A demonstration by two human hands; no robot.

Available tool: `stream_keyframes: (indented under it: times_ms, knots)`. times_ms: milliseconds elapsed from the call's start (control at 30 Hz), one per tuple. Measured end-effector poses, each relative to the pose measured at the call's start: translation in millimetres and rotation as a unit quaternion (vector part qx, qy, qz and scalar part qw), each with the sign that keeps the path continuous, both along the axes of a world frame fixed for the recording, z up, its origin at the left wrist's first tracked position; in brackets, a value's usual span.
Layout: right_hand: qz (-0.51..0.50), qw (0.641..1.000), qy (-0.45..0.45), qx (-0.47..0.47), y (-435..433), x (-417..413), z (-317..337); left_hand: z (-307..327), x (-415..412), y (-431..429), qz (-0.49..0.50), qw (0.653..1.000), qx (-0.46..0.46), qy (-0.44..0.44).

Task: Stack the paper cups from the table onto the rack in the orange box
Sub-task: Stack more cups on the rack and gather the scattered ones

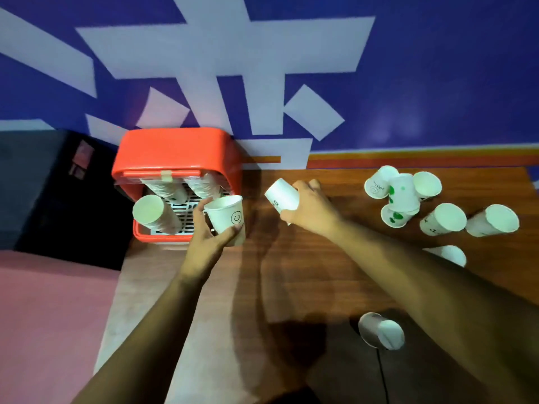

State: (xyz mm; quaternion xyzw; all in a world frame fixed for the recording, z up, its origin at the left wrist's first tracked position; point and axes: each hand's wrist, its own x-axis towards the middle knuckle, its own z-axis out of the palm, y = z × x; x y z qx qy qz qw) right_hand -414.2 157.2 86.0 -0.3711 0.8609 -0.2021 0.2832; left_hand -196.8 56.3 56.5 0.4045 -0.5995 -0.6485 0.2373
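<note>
The orange box (175,150) at far left holds a slatted rack (182,212) with three tilted cup stacks (157,214). A smiley cup (226,214) and a tipped cup (281,195) are held beside it; loose cups (443,220) cluster far right.

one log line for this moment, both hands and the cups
left grip: holds smiley cup at orange box edge | right grip: holds second cup | rack: three cup stacks | loose cups: on table

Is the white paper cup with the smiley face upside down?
No, upright. The left hand holds the smiley white paper cup, wide open rim on top.
</note>
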Motion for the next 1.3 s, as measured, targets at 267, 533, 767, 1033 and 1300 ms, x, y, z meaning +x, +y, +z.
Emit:
stream_keyframes:
  times_ms: [267, 533, 767, 1033, 1300]
  knots:
    - [-0.042, 0.996, -0.041, -0.073, -40, 100, 38, 26, 104, -75, 0.03, 0.997, -0.064, -0.01]
    - [-0.09, 0.989, -0.039, -0.109, -82, 166, 42, 26, 141, -149, 0.044, 0.984, -0.168, -0.038]
    - [-0.125, 0.986, -0.023, -0.107, -93, 194, 37, 0, 135, -165, -0.026, 0.972, -0.219, -0.077]
    - [-0.143, 0.979, -0.029, -0.144, -105, 201, 35, -33, 135, -176, -0.086, 0.964, -0.187, -0.167]
    - [-0.068, 0.978, 0.004, -0.198, -145, 216, 20, -48, 145, -190, -0.189, 0.974, -0.091, -0.091]
